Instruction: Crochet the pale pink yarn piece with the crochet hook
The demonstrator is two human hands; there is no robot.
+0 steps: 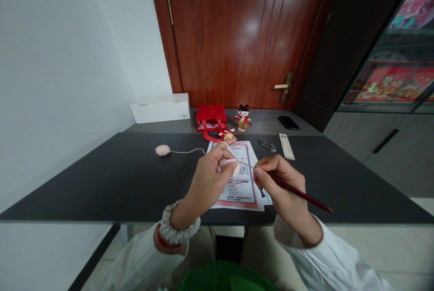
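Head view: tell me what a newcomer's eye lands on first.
Mid-frame, the right hand grips a red-handled crochet hook while the left hand pinches pale pink yarnwork over a printed sheet. Behind, a red bag and small doll stand before a glossy wooden door.

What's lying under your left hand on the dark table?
A printed sheet with red and blue borders lies under the left hand and the pale pink yarn piece it holds, on the dark tabletop. The print beneath the hand is covered.

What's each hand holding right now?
Left hand: closed, holding a pink yarn piece.
Right hand: closed, holding a crochet hook.
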